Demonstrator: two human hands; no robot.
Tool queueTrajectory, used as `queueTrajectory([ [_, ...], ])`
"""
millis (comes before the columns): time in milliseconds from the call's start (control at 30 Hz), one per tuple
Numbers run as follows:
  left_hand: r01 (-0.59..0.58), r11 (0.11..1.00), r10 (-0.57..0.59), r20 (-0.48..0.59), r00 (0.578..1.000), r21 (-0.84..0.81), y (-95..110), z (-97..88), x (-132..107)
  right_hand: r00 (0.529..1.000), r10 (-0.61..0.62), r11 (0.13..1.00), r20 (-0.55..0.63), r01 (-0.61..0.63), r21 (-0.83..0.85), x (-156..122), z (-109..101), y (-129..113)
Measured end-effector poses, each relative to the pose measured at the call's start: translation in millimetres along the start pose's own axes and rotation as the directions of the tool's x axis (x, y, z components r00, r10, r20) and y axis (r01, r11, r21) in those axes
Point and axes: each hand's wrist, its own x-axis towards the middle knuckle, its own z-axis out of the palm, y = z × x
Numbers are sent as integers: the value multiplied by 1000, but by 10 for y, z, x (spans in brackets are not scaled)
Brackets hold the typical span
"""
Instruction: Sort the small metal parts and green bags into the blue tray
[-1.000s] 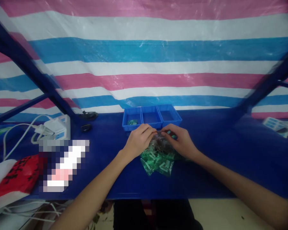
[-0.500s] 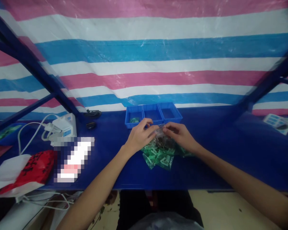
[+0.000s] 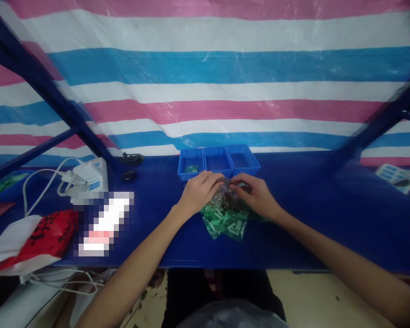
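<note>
Both hands meet over the blue table, pinching the top of a clear plastic bag (image 3: 228, 197) with brownish contents I cannot make out. My left hand (image 3: 202, 190) is closed on the bag's left upper edge. On its right upper edge, my right hand (image 3: 254, 191) has thumb and fingers pressed together. Beneath and in front of the bag lies a pile of small green packets (image 3: 223, 223) with pale pieces showing in them. Just behind my hands stand three joined blue trays (image 3: 218, 160); a little green packet (image 3: 191, 169) lies in the left one.
To the left are a white power strip (image 3: 90, 175) with cables, a small black object (image 3: 129, 175), a blurred-out pale item (image 3: 105, 223) and a red-and-white bag (image 3: 51, 237). Blue frame posts rise at both sides before a striped sheet (image 3: 205, 68). Another white-and-blue object (image 3: 394, 176) lies far right.
My left fingers, raised and parted before, have closed down onto the bag's edge. My right hand keeps its pinch in nearly the same place. The view has shifted slightly.
</note>
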Motion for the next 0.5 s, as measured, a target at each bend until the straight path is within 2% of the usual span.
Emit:
queueTrajectory([
  [133,32,999,-32,14,999,-39,31,4,-8,997,78,992,-6,-77,96,14,-20,-14],
  [300,-30,999,27,97,995,28,37,-12,5,990,134,962,33,-138,237,44,-65,-49],
  [500,-22,999,20,53,998,44,22,-20,-3,991,123,940,46,-131,314,20,-24,-92],
])
